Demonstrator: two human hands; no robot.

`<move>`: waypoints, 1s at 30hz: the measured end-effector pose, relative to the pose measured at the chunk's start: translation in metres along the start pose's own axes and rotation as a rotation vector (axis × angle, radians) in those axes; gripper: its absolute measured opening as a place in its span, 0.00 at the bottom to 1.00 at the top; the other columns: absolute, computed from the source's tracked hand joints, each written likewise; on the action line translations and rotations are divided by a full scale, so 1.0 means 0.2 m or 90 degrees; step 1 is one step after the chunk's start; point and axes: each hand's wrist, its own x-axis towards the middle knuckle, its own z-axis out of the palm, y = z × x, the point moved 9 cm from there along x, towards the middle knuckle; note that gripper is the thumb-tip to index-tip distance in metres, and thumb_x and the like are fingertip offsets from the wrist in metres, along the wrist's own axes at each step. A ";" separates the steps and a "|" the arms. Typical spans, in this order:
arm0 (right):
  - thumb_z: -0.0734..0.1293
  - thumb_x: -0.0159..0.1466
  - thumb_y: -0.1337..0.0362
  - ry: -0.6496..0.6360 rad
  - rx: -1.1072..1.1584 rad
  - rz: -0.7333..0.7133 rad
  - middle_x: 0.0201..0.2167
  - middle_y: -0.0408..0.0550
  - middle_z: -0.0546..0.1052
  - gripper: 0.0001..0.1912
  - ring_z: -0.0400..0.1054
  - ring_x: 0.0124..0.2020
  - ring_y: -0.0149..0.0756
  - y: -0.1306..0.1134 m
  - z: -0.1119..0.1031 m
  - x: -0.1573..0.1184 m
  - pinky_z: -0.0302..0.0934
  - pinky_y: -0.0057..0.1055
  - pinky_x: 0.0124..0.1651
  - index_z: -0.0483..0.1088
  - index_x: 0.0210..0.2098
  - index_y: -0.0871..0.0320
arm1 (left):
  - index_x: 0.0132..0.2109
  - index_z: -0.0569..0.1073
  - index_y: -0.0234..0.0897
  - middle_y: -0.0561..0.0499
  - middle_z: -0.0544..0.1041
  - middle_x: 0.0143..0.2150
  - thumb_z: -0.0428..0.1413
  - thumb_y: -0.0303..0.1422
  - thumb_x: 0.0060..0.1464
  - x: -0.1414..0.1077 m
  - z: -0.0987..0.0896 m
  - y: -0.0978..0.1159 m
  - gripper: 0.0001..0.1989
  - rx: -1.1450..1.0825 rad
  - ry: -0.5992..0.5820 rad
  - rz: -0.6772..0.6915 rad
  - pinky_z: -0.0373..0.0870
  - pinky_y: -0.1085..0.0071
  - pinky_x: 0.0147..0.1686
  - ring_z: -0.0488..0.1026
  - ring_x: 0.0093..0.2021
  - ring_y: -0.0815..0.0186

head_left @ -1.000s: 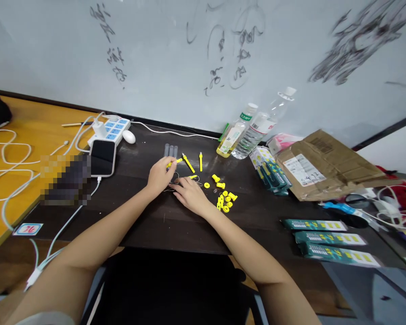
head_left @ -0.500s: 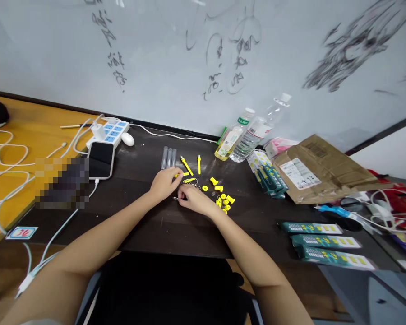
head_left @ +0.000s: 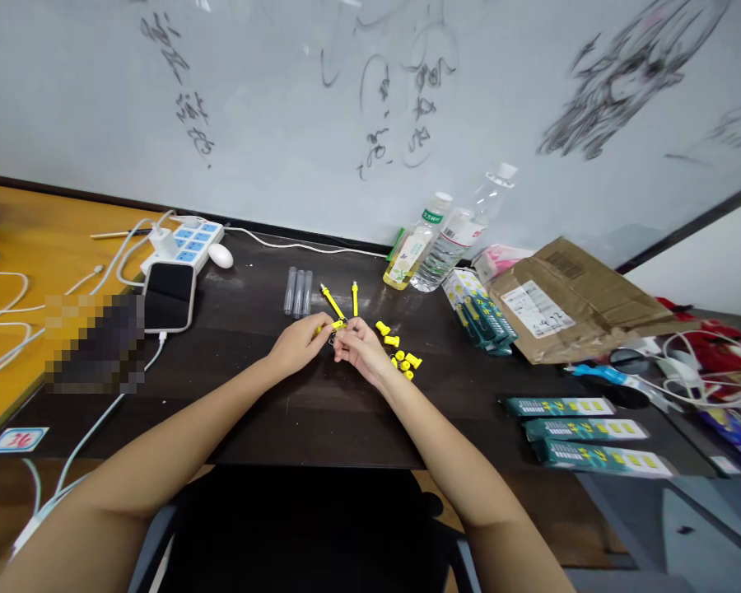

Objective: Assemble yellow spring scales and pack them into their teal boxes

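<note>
My left hand [head_left: 297, 344] is closed, pinching a small yellow plastic piece [head_left: 338, 326] between thumb and forefinger above the dark table. My right hand [head_left: 361, 349] meets it from the right with its fingertips pinched together; what they hold is too small to make out. A thin dark wire shows between the two hands. Just beyond them lie two yellow rods with pale tips, a slanted rod [head_left: 332, 300] and a straight rod [head_left: 355, 299]. Several small yellow plastic parts [head_left: 391, 341] are scattered beside my right wrist, partly hidden by it.
Three clear tubes [head_left: 298, 292] lie beyond my left hand. Two bottles [head_left: 412, 247] stand against the whiteboard. Green boxes [head_left: 584, 430] and a brown cardboard package [head_left: 568, 301] are on the right. A phone [head_left: 170, 295], a power strip [head_left: 191, 247] and cables are on the left.
My right hand has risen from the tabletop and turned, its fingertips now against the yellow piece at my left fingers. The whole view has shifted slightly.
</note>
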 end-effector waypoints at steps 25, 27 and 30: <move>0.73 0.53 0.60 -0.064 -0.121 -0.022 0.34 0.49 0.81 0.15 0.77 0.34 0.35 -0.03 0.04 -0.01 0.68 0.25 0.31 0.68 0.35 0.59 | 0.35 0.69 0.33 0.56 0.68 0.25 0.52 0.34 0.58 0.00 0.08 -0.22 0.08 -0.525 -0.009 -0.316 0.56 0.80 0.17 0.58 0.16 0.79; 0.71 0.54 0.56 -0.017 -0.146 -0.048 0.28 0.46 0.80 0.16 0.75 0.26 0.32 -0.04 -0.01 0.01 0.66 0.24 0.25 0.65 0.33 0.58 | 0.34 0.68 0.34 0.57 0.67 0.23 0.50 0.35 0.59 0.01 0.08 -0.19 0.09 -0.431 -0.033 -0.263 0.50 0.80 0.15 0.53 0.15 0.80; 0.68 0.57 0.52 0.021 -0.180 -0.117 0.19 0.37 0.75 0.17 0.65 0.14 0.25 -0.08 -0.04 0.02 0.57 0.20 0.16 0.58 0.32 0.55 | 0.33 0.67 0.34 0.57 0.67 0.25 0.49 0.37 0.59 0.01 0.08 -0.12 0.11 -0.318 -0.068 -0.171 0.52 0.80 0.17 0.56 0.17 0.78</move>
